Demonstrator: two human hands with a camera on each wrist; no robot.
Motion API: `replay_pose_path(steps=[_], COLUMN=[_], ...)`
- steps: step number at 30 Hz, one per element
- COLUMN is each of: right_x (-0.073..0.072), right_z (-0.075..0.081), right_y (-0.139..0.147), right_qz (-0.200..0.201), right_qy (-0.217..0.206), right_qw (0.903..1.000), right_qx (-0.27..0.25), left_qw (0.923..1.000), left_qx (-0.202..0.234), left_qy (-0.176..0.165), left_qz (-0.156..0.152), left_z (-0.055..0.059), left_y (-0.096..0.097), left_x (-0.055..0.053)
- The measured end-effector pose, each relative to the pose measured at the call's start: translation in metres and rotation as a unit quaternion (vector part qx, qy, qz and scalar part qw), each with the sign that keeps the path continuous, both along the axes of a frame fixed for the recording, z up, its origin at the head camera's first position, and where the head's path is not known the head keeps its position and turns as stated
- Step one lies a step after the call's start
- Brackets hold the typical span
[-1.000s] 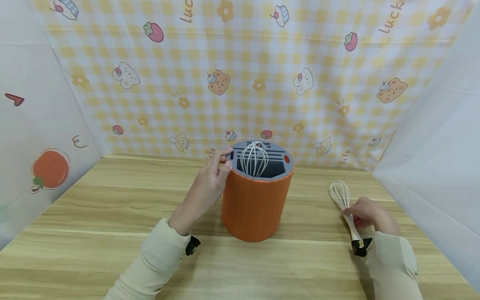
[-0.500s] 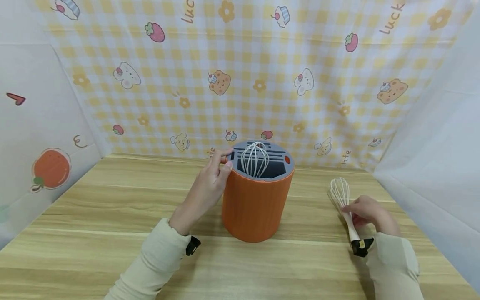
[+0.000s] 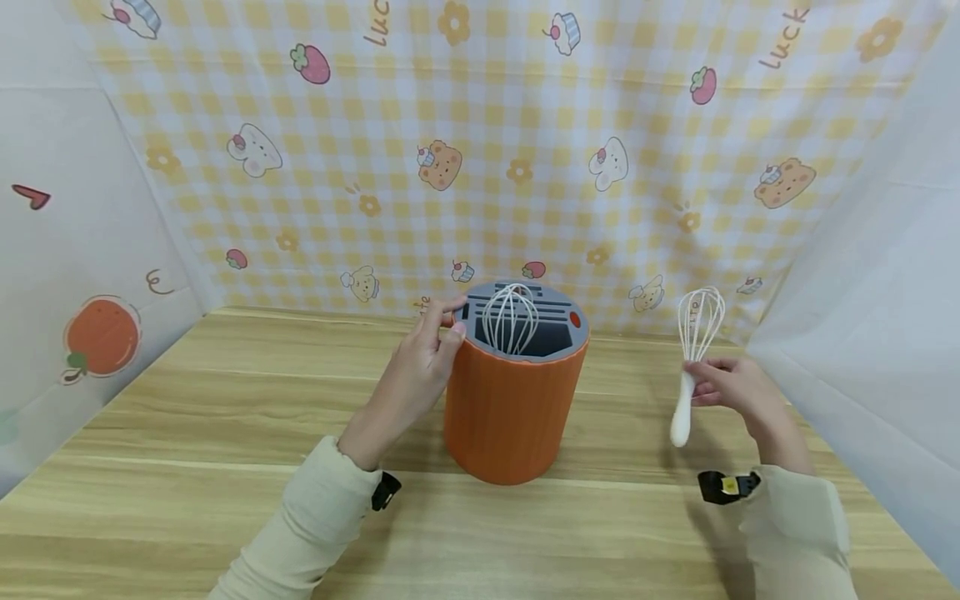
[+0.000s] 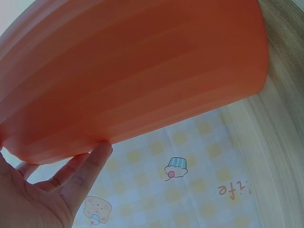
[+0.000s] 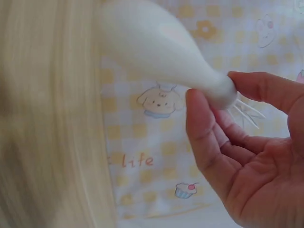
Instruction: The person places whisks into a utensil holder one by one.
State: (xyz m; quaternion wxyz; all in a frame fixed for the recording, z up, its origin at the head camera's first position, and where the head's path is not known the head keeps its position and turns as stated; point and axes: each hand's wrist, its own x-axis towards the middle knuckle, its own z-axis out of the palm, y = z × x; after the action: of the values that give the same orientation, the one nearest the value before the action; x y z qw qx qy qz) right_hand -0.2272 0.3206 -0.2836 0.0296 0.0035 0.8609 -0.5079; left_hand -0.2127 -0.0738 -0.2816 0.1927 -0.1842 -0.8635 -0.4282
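Observation:
A round orange utensil holder (image 3: 513,421) with a grey slotted top stands upright on the table. My left hand (image 3: 420,358) holds it at the left side of its rim, fingertips against the orange wall (image 4: 142,71) in the left wrist view. From the holder's large opening rise the wires of a first whisk (image 3: 510,318); its handle is hidden inside. To the right, my right hand (image 3: 731,390) pinches a second, white whisk (image 3: 682,412) where handle meets wires. This whisk is raised above the table, wires up, its thick handle (image 5: 152,45) large in the right wrist view.
The wood-grain table (image 3: 225,492) stretches across the front. Behind it hangs a yellow checked cloth (image 3: 517,125) with cartoon prints. White cloth walls (image 3: 877,275) close off both sides.
The right hand has lifted the second whisk off the table, and the whisk has swung more upright. The left hand and the holder have stayed in place.

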Motion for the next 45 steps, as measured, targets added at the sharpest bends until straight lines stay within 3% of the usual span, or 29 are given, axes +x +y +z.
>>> replay_pose_path(steps=[4,7,10,14,19,21,29,37,40,45], right_x=[0.002,0.002,0.002,0.002,0.001,0.001,0.007,0.018,0.024,0.032], right_z=[0.004,0.005,0.006,0.008,0.011,0.013,0.024,0.038,0.043,0.047], right_y=[-0.004,-0.007,-0.01,-0.014,-0.021,-0.024,-0.038,-0.065,-0.08,-0.101], right_qz=[0.01,0.029,0.05,0.073,0.114,0.126,0.134,0.183,0.19,0.179], right_qy=[0.029,0.038,0.044,0.049,0.053,0.056,0.082,0.159,0.183,0.215], right_qw=[0.9911,0.9703,0.9477,0.9106,0.8489,0.8291,0.7738,0.7217,0.7227,0.7514], right_qx=[-0.13,-0.237,-0.312,-0.404,-0.513,-0.542,-0.614,-0.648,-0.639,-0.598], left_qw=[1.0,1.0,1.0,1.0,1.0,1.0,1.0,1.0,1.0,1.0], left_qx=[0.0,0.001,0.002,0.0,0.0,0.0,-0.001,0.0,0.0,-0.002], left_qy=[-0.004,-0.005,-0.004,-0.002,-0.006,-0.007,-0.005,-0.003,-0.005,-0.005], left_qz=[0.0,0.0,0.0,0.002,0.002,0.003,0.004,0.006,0.006,0.004], left_z=[0.0,0.0,0.0,0.0,0.0,0.001,0.001,0.001,0.001,0.001], left_y=[0.0,0.0,-0.001,-0.001,0.0,0.0,0.0,0.0,0.0,0.0], left_x=[0.0,0.0,0.0,0.0,0.0,0.001,0.001,0.0,0.0,0.001])
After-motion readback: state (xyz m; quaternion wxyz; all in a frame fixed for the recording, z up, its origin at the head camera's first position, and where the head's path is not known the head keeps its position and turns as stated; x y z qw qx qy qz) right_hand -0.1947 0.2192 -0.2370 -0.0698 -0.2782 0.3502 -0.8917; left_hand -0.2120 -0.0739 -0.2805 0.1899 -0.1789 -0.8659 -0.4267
